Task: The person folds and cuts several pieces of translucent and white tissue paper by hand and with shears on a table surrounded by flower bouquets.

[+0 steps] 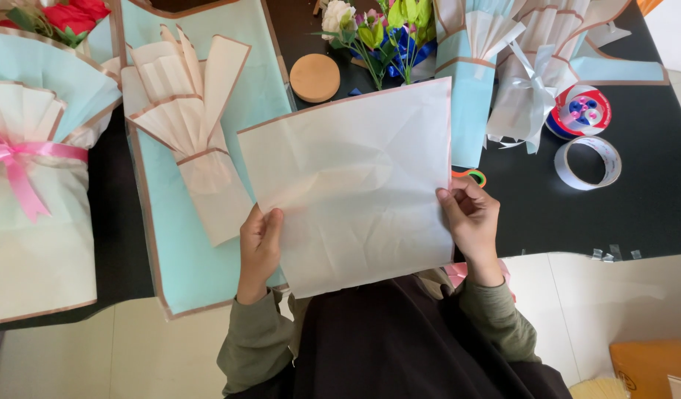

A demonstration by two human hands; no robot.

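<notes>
Thin cream wrapping paper (351, 185) with a pinkish border is what we are holding up over the near edge of the black tabletop (621, 199), our left hand (259, 244) pinching its lower left edge and our right hand (470, 218) gripping the right edge, and we are judging that so light a sheet could crease further or tear if the two hands are pulling unevenly. It is already looking softly wrinkled and slightly translucent, and it is hanging close above the fan-pleated piece (185, 125) on the blue sheet (185, 258), so a careless drop could be disturbing those folds, while farther off the artificial flowers (381, 33), ribbon spool (581, 111) and tape roll (588, 162) are lying well apart.
</notes>
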